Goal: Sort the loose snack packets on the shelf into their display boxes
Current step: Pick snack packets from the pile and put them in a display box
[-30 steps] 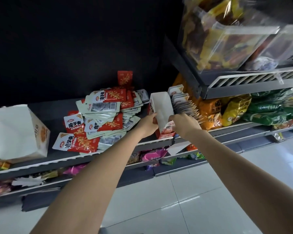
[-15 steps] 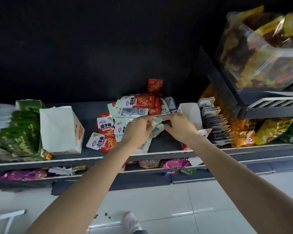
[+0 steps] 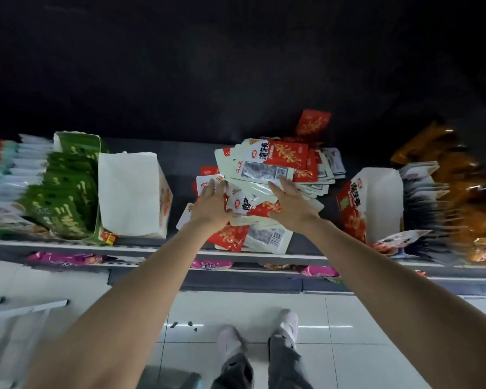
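A loose heap of red-and-white snack packets [image 3: 275,167] lies in the middle of the grey shelf [image 3: 157,245]. My left hand [image 3: 212,204] rests flat on the heap's left side with fingers spread. My right hand [image 3: 291,204] lies on the heap's right side, fingers also apart, holding nothing. A white display box [image 3: 129,192] stands left of the heap. A red-and-white display box [image 3: 373,200] stands to the right, with a row of packets [image 3: 424,203] standing behind it.
Green packets [image 3: 65,189] fill a box at the far left. Orange bags [image 3: 460,175] sit at the far right. Pink packets [image 3: 68,258] lie on the lower shelf. The white tiled floor and my shoes [image 3: 288,324] show below.
Both hands have left the right display box and moved left onto the loose heap. The view has swung left and down, so the heap now sits in the centre.
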Available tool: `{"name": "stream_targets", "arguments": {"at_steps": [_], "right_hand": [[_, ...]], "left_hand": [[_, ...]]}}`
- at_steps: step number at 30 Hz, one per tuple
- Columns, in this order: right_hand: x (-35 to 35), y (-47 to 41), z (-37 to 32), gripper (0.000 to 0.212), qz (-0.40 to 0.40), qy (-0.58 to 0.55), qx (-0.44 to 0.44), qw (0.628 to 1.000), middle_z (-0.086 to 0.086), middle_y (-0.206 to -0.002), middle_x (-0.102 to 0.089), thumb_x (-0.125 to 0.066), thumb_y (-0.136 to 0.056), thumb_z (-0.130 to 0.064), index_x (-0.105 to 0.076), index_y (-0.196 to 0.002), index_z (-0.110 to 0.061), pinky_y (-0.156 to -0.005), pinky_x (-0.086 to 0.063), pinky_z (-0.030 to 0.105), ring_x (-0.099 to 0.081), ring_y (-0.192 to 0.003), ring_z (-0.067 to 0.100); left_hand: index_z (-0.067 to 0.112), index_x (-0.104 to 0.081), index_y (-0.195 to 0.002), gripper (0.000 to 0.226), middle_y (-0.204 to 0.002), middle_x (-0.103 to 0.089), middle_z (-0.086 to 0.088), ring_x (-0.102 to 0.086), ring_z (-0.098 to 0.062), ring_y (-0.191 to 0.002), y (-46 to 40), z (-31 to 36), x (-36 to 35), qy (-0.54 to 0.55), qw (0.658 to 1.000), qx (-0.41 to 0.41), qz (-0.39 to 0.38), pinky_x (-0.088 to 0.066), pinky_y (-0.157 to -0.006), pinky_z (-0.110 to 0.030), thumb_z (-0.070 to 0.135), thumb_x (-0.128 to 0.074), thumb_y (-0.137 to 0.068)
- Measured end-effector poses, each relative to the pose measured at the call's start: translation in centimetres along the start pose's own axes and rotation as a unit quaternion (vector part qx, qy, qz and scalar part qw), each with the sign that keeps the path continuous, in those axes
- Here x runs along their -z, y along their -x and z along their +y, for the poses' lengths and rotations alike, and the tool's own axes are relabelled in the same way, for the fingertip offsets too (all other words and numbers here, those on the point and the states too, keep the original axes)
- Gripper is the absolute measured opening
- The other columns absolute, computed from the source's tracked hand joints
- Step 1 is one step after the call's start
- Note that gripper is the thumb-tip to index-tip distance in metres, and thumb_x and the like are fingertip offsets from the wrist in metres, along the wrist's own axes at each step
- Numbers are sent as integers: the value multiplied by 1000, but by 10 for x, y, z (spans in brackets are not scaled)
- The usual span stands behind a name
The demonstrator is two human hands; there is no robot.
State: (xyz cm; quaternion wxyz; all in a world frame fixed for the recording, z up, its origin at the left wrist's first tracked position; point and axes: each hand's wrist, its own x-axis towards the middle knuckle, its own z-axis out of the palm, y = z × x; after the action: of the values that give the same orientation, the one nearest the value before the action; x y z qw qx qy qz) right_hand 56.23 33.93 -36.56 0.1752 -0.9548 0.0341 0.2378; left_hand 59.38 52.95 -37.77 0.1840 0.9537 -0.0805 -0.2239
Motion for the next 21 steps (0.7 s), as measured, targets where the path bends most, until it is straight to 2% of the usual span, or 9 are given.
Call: {"name": "stream_targets", "arguments": {"at_steps": [2,4,8,10,13,15,18,19,21], "right_hand": [[-3,-8,0,72,-11,9,-5,1000,-3,-158,16,-50,-95,-30,-5,-150,-25,-118,-17,46,8,-147,19],[-6,-13,0,68,-6,25,-11,1000,-2,-158,11,-50,-95,-32,-10,-150,-26,-115,-25,48,0,-147,23],[3,-19,-6,61,-2,51,-10,999,4,-158,-3,-47,-95,-32,-19,-149,-23,-110,-34,48,-20,-143,28],[9,-21,-8,58,-6,58,-7,998,6,-157,-9,-47,-96,-31,-23,-148,-22,-109,-35,46,-30,-139,30],[15,-21,-10,57,7,23,-6,1000,8,-155,-20,-49,-95,-28,-27,-146,-20,-109,-35,44,-32,-137,29],[20,-17,-12,61,32,-71,0,997,8,-153,-27,-52,-94,-26,-24,-148,-20,-111,-33,40,-33,-137,26],[37,-1,-22,69,66,-219,60,972,3,-151,-34,-59,-91,-20,-21,-148,-25,-106,-35,31,-38,-135,20],[44,6,-25,68,79,-241,83,964,2,-148,-38,-61,-90,-18,-24,-147,-28,-101,-39,29,-45,-128,17],[58,20,-28,53,133,-250,97,954,-2,-130,-55,-61,-89,-16,-42,-138,-23,-91,-43,24,-57,-103,14]], "left_hand": [[13,-8,-149,79,-155,-9,-18,-19,-38,-141,-5,-2,2,62,994,86,37,-27,-112,-49,29,-58,-90],[8,-14,-146,76,-145,-27,-24,-36,-40,-131,-10,-4,3,117,982,137,64,-36,-107,-48,25,-60,-88],[3,-39,-126,51,-128,-49,-20,-48,-36,-119,-18,-10,3,153,957,188,162,-43,-98,-47,17,-65,-85],[3,-49,-117,37,-121,-58,-18,-55,-35,-113,-20,-13,6,177,947,187,190,-47,-94,-48,18,-64,-86],[6,-65,-105,21,-107,-68,-13,-65,-29,-99,-20,-13,14,193,954,93,210,-51,-85,-37,17,-62,-88],[7,-67,-100,17,-99,-68,-11,-64,-23,-89,-14,-6,24,191,953,16,236,-49,-77,-31,17,-62,-88],[6,-67,-96,15,-93,-67,-7,-56,-10,-77,-3,14,42,197,943,-100,248,-39,-68,-6,17,-63,-87],[6,-67,-95,14,-91,-68,-7,-57,-9,-75,-1,23,46,203,942,-135,233,-39,-66,-2,16,-64,-87],[6,-67,-91,13,-87,-68,-6,-61,-13,-74,2,44,52,220,938,-181,197,-45,-69,-8,18,-65,-86]]}}
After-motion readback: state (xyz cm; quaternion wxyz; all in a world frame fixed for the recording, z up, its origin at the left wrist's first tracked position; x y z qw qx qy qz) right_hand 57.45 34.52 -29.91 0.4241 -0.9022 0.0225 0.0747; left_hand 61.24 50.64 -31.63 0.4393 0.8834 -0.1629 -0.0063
